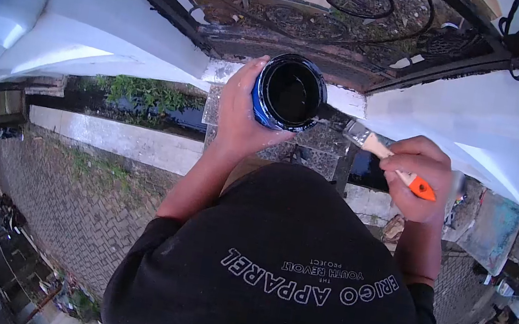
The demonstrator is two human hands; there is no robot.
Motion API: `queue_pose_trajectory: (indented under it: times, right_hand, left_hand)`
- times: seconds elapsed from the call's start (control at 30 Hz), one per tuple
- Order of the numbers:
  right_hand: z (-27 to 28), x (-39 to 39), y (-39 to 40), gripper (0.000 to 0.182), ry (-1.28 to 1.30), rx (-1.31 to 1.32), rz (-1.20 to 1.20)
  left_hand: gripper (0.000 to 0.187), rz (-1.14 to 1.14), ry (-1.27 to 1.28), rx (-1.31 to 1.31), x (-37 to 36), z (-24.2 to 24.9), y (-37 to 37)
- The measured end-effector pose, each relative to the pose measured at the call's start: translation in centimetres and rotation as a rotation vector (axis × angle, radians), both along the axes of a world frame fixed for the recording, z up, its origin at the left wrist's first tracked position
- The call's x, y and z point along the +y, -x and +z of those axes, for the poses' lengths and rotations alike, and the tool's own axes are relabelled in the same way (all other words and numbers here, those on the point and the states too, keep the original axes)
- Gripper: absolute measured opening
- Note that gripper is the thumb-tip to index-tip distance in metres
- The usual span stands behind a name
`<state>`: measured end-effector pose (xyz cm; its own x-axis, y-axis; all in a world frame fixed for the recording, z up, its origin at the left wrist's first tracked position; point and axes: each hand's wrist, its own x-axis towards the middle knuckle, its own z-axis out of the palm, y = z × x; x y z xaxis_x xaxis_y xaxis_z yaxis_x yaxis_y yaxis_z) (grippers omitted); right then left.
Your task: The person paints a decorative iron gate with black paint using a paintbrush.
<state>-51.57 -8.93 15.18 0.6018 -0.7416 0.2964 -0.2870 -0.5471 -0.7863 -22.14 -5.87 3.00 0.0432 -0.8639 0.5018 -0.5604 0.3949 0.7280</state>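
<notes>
My left hand (240,109) is wrapped round the side of a blue paint can (263,110), which holds dark paint (291,93). Black paint coats the can's rim. In my right hand (420,176) is a paintbrush (375,144) with a pale wooden handle and an orange end, gripped between thumb and fingers. The dark bristles point left, right at the can's right rim. Paint smears the metal band of the brush.
Ahead stands a black wrought-iron gate (351,41) with scrolls, flanked by white walls (124,34) (474,120). Below are a tiled step (326,142), a water-filled ditch (172,117) with green plants (142,94), a concrete edge (115,137) and brick paving (92,204).
</notes>
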Motion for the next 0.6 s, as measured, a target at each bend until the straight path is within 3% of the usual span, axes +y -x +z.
queue_pose_trajectory:
  times: [0.1,0.17,0.2,0.3,0.47,0.6]
  right_hand:
    - [-1.9,-0.8,0.4,0.014,0.050,-0.136,0.013]
    - [-3.9,-0.2,-0.7,0.012,-0.399,-0.619,-0.321]
    - [-4.8,-0.6,-0.8,0.013,-0.519,-0.677,-0.300]
    - [-5.9,-0.6,-2.7,0.011,-0.734,-0.725,-0.387]
    - [-6.5,-0.4,-4.2,0.009,-0.744,-0.616,-0.512]
    - [-6.5,-0.4,-5.3,0.007,-0.659,-0.539,-0.557]
  left_hand:
    - [0.109,0.075,0.013,-0.043,0.3,0.1,0.9]
    - [0.111,0.081,0.050,-0.048,0.4,-0.1,1.3]
    - [0.111,0.083,0.050,-0.053,0.5,-0.1,1.3]
    - [0.112,0.076,0.044,-0.091,0.8,-0.1,1.2]
    - [0.109,0.101,0.152,-0.222,0.9,-0.3,-0.9]
    - [0.110,0.103,0.100,-0.221,0.5,-0.4,-3.9]
